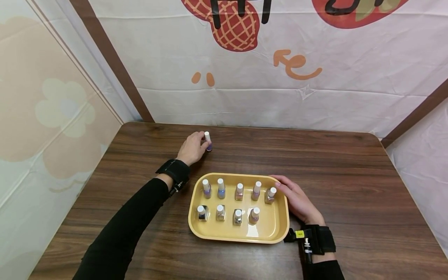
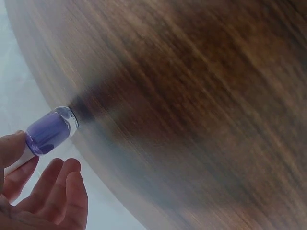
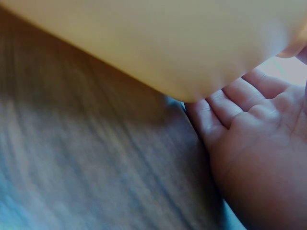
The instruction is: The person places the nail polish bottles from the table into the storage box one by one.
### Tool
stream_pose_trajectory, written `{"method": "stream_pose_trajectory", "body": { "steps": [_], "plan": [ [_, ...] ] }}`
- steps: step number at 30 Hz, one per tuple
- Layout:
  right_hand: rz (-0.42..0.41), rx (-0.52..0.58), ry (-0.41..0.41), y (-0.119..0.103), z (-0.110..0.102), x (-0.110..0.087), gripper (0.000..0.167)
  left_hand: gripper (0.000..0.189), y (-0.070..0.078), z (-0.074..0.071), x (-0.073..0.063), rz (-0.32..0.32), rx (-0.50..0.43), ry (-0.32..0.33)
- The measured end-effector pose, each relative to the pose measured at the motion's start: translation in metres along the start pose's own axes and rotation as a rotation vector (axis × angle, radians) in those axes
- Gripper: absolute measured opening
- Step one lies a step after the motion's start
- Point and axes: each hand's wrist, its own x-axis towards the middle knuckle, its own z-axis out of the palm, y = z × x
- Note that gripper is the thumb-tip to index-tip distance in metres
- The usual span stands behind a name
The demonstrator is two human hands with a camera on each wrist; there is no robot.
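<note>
My left hand (image 1: 192, 148) is stretched toward the back of the table, pinching the white cap of a purple nail polish bottle (image 2: 49, 132) between thumb and finger. The bottle stands nearly upright, its base close to the tabletop. At the upper right corner of a yellow tray (image 1: 238, 235), my right hand (image 1: 297, 199) grips the rim, thumb on top and the other fingers against the outer wall and underside. Inside the tray stand several white-capped nail polish bottles in two rows, among them a blue one (image 1: 221, 192) and a dark one (image 1: 203, 213).
The brown wooden table (image 1: 350, 186) has rounded back corners. A printed white curtain (image 1: 245, 105) hangs right behind its far edge, and another curtain (image 1: 63, 116) hangs along the left side.
</note>
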Motion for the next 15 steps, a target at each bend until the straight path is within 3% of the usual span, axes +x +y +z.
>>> {"method": "stream_pose_trajectory", "body": {
  "steps": [15],
  "plan": [
    [-0.017,0.033,-0.017,-0.0011,0.0008,-0.0017,0.051,0.018,0.0001,-0.0041,-0.0023,0.024,0.002,0.011]
  ]
}}
